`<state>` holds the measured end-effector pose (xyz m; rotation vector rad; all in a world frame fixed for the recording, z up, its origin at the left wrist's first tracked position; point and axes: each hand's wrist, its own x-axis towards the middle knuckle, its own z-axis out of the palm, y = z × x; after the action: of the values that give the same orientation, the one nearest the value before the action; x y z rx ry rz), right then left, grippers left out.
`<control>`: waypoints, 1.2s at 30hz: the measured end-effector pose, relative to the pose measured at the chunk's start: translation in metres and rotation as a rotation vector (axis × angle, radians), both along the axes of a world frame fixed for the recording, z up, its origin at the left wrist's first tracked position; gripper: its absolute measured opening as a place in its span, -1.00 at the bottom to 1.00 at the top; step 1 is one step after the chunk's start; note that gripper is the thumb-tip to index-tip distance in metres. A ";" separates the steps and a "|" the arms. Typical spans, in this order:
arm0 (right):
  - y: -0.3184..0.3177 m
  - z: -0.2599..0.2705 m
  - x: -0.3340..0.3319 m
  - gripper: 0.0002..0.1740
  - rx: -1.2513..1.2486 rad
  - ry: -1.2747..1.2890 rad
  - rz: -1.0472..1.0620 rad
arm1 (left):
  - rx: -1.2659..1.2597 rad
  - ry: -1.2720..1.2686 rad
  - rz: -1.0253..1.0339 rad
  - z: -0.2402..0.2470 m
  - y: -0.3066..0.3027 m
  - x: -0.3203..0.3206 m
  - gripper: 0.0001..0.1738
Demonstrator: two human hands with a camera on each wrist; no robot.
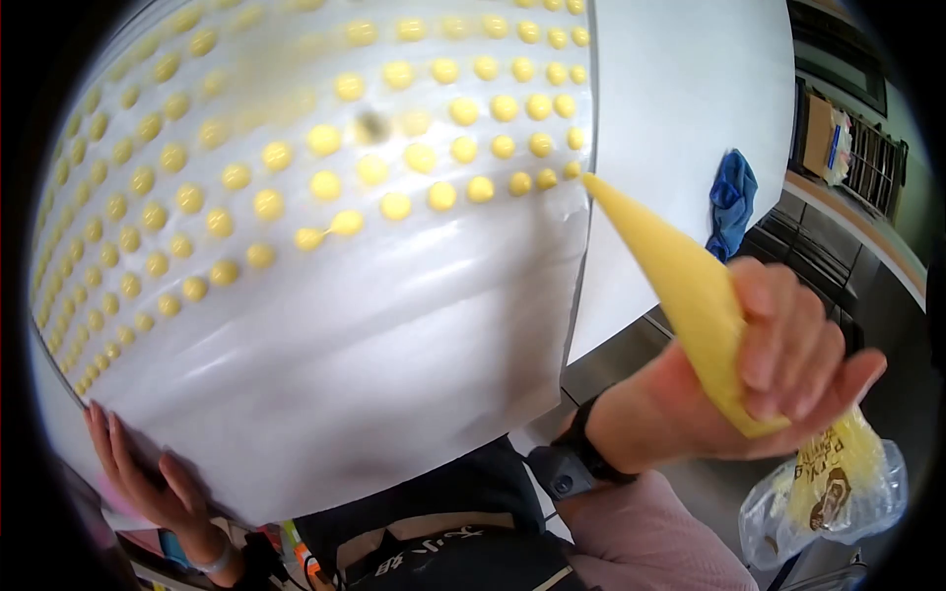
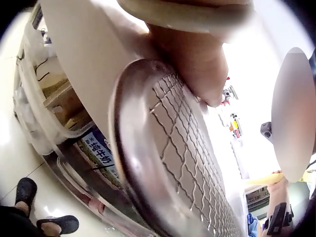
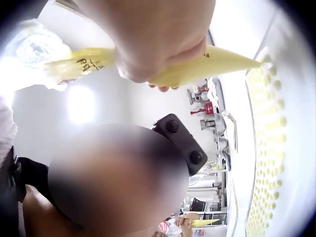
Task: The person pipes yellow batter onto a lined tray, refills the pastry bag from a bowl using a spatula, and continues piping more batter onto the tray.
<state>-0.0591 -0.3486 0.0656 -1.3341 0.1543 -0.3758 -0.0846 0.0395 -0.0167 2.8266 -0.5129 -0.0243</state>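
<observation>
Our right hand [image 1: 778, 364] wraps its fingers round the yellow, cone-shaped plastic piping bag [image 1: 680, 276]. The bag's tip points to the far left and sits just beside the right edge of the paper-lined metal mesh baking tray [image 1: 345, 384]. Our left hand [image 1: 138, 473] grips that tray at its near left corner, and the left wrist view shows a finger pressed against the mesh underside.

Rows of small round yellow batter dots [image 1: 394, 207] cover the far part of the white paper. The near part is bare, so we judge the next row starts at the right end, nearest the tip.

To do it well, we bring the tip low over the paper, squeeze briefly and evenly, then stop squeezing before we lift, so no tail drags. Two dots at the left end of the nearest row look joined, which is a warning to match the spacing of the rows beyond. We squeeze from the fat end of the bag, with the crumpled clear plastic tail [image 1: 838, 492] pinched off below the fist. The left hand should steady the tray on the white tabletop [image 1: 690, 89]. Well off to the right lies a crumpled blue cloth [image 1: 731, 202].
</observation>
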 end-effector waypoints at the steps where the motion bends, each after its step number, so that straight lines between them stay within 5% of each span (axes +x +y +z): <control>1: 0.004 0.009 -0.003 -0.44 0.089 -0.039 -0.015 | -0.003 -0.004 0.001 0.001 0.001 -0.001 -0.48; 6: 0.056 0.030 0.005 -0.43 0.434 -0.079 0.046 | -0.123 0.000 -0.023 0.004 0.007 -0.001 -0.51; 9: 0.115 0.033 0.011 -0.41 0.364 0.104 0.228 | -0.164 0.040 0.004 0.011 0.017 -0.006 -0.49; 10: 0.127 0.025 0.014 -0.40 0.390 0.058 0.414 | -0.200 0.058 0.032 0.010 0.019 -0.008 -0.48; 16: 0.210 -0.006 0.027 -0.37 0.274 0.063 0.646 | -0.177 0.089 0.018 0.010 0.024 -0.021 -0.49; 18: 0.218 -0.040 0.030 -0.34 0.339 -0.259 0.828 | -0.204 0.086 0.049 0.008 0.025 -0.022 -0.49; 22: 0.240 -0.037 0.042 -0.30 0.229 -0.156 0.933 | -0.222 0.075 0.094 0.006 0.025 -0.022 -0.52; 29: 0.253 -0.035 0.034 -0.30 0.136 -0.067 0.786 | -0.241 0.096 0.098 0.006 0.025 -0.021 -0.55; 33: 0.242 -0.008 0.033 -0.33 -0.053 0.112 0.881 | -0.232 0.102 0.054 0.006 0.028 -0.020 -0.54; 36: 0.246 0.000 0.027 -0.34 -0.009 0.168 0.631 | -0.221 0.107 0.018 0.007 0.030 -0.019 -0.51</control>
<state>-0.0320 -0.1027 0.0657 -1.3478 -0.1314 0.2684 -0.1040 0.0692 -0.0100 2.5976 -0.4366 -0.1081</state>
